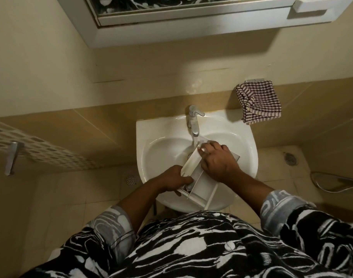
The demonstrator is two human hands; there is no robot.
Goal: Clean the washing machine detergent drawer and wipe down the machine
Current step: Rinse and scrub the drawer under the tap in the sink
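We are standing at a white sink (147,133) and holding the detergent drawer (199,181) over its bowl, with the drawer slanting from the near rim up toward the tap (193,121). Our left hand (171,180) is gripping the drawer's near left corner, fingers curling round its edge. Our right hand (217,160) is lying palm down over the far half, its fingers bending over the far left wall and holding it. A stream of water (194,141) is running from the tap and landing just beside those fingertips. On the far right, beyond the sink, a checked cloth (258,104) is hanging against the wall. On the left, a patterned towel (41,149) is draping over a rail.
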